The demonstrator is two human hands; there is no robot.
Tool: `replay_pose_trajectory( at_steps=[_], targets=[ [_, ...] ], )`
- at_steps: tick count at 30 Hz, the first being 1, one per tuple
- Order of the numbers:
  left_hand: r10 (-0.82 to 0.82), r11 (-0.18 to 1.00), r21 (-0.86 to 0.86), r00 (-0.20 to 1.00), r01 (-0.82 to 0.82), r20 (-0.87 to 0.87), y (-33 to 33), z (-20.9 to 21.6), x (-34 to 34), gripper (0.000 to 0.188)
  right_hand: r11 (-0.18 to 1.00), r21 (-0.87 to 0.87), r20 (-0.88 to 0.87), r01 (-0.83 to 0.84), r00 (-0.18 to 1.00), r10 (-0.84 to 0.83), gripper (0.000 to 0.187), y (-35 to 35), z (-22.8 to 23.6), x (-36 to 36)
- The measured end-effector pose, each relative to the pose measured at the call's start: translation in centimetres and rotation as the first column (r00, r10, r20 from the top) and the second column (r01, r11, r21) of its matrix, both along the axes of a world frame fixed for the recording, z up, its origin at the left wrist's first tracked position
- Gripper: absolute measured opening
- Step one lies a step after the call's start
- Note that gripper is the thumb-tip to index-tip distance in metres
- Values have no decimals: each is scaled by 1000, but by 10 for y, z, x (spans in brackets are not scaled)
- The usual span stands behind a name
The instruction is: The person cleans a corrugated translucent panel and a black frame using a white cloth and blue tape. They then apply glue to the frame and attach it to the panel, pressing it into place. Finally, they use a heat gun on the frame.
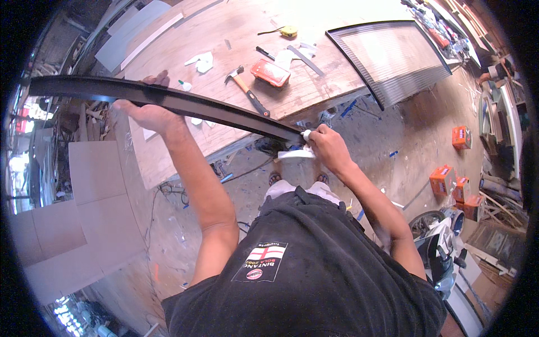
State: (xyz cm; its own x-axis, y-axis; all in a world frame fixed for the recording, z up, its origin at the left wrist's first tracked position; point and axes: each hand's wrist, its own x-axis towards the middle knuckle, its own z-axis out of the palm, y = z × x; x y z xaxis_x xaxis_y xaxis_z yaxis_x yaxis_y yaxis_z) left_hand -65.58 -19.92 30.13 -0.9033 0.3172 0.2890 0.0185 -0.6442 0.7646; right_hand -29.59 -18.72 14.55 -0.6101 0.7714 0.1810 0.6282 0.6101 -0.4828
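A long black channel-shaped profile (208, 109) slants across in front of me, from the far left down to the middle. My left hand (149, 117) is closed round it, thumb on the near side and fingertips showing on the far side. At the profile's right end, my right hand (331, 147) pinches a small white piece (306, 135) against or right beside the end; its kind is unclear. Just below those fingers hangs a white strip (296, 154), and I cannot tell whether it is part of the same piece.
On the wooden workbench (331, 62) lie a hammer (247, 90), an orange box (270, 73), a yellow tape measure (288, 31), crumpled white cloth (201, 62) and a black-framed ribbed panel (393, 59). Orange cartons (443, 180) and a motorbike (443, 253) stand to the right. Cardboard (95, 213) covers floor at left.
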Motion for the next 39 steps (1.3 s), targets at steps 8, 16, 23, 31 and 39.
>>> replay_pose_trajectory(
  at_steps=[8,16,23,31,39],
  targets=[
    [91,986,141,996,-89,-7,-47,-7,-57,76,781,-572,-33,249,945,-325,13,23,46,125],
    [88,973,198,984,-119,158,-92,-42,-72,52,338,-861,-479,-380,381,-791,40,-42,42,146],
    [18,983,172,960,-68,279,-119,-106,-82,46,275,-774,-518,-570,319,-794,42,-60,73,72],
    [-7,983,164,886,-78,463,-127,-141,-46,61,896,-443,-426,-22,885,-189,18,-47,50,-45],
    [37,979,152,857,-133,513,-135,-144,-32,74,990,-60,-337,-130,936,103,23,-51,4,-99]
  ],
)
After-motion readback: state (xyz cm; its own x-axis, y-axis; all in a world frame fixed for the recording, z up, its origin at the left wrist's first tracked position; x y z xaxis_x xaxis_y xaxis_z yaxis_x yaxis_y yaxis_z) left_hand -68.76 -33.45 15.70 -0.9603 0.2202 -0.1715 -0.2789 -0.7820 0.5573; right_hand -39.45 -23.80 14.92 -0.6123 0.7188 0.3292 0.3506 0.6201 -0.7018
